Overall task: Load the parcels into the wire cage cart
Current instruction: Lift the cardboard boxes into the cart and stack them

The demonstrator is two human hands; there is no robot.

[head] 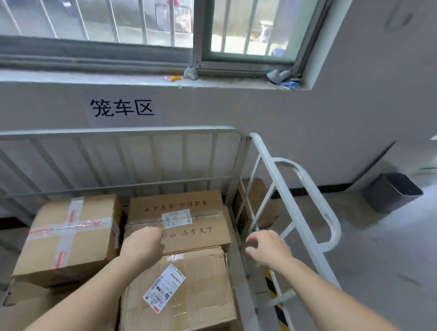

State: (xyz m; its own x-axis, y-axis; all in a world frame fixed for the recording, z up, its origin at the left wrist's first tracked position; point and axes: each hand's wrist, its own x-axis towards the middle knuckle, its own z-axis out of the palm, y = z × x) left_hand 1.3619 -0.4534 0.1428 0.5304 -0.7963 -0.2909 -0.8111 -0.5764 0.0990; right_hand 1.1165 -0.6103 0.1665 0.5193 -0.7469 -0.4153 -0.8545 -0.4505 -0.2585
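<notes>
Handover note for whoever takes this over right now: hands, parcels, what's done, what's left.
Left hand: at the printed box's near left corner, fingers hidden, grip unclear.
Right hand: loosely curled, empty, beside the side rail.
Wire cage cart: taped box at left, printed box at back right, worn labelled box in front of it, more cardboard underneath.
Done: at least three parcels loaded.
Left: neither hand carries a parcel; remaining parcels not in view.

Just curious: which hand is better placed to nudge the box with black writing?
Probably left: the left hand rests on that box; the right hand hovers empty beside the cart rail.
</notes>
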